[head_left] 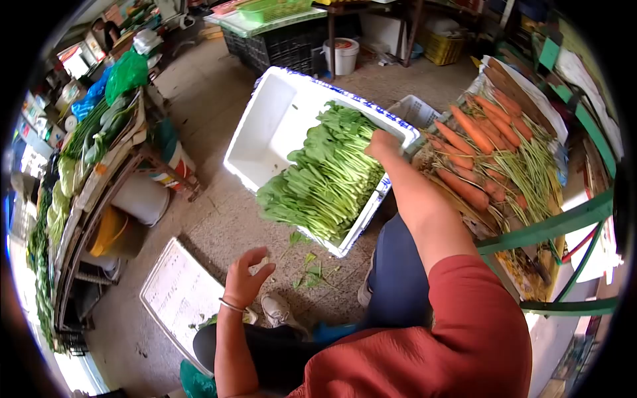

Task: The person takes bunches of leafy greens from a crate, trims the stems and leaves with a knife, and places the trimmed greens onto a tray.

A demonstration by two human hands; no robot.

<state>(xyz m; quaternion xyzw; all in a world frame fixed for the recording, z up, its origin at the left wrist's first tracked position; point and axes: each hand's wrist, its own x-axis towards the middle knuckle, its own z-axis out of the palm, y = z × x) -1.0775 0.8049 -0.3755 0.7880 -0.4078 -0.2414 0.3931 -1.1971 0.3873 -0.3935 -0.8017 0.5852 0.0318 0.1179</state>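
Right, the right hand (383, 143) touches greens (332, 169) in the box (269, 123), grip unclear; the left hand (248, 278), fingers parted, hovers outside.

- Passage, floor: strip between white box (260, 99) and vegetable shelf (99, 174).
- Passage, overhead: the box's open top, with bare floor-foam left of the greens (325, 169).
- Obstacle: raised box walls (leaves hide part of the near rim), barring sideways entry.
- Obstacle: right hand (383, 144), across the right rim.
- Obstacles, right side: carrots (474, 129); green metal frame (551, 225).
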